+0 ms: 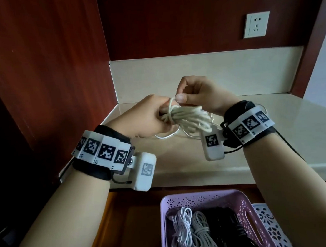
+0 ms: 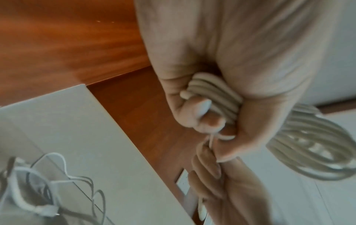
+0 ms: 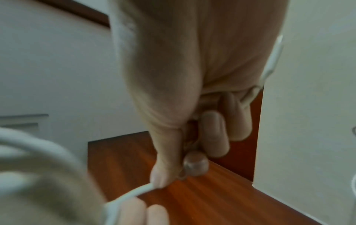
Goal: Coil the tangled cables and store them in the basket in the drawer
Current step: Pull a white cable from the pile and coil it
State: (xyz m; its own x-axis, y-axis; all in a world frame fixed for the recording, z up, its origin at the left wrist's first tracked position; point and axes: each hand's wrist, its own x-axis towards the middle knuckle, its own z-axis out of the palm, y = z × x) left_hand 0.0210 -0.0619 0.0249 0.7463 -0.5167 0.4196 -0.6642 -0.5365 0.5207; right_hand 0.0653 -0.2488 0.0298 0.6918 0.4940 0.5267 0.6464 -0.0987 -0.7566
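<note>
A person's left hand (image 1: 144,118) closes its grip around one end of a bundled, cream-white coiled cable (image 1: 188,117), fingers curled tight about the gathered strands, above a pale stone tabletop (image 1: 275,134). The coil's loops fan out to the right of that fist, hanging free toward the right wrist. The right hand (image 1: 200,93), just above the bundle, pinches a single loose strand of the same cable between thumb and fingertips, the strand looped over the bundle beside the left fist. A thin white cable (image 1: 167,135) lies loose on the tabletop beneath the hands. Below, in an open wooden drawer (image 1: 127,232), a lilac perforated plastic basket (image 1: 247,214) holds coiled white, grey and black cables.
</note>
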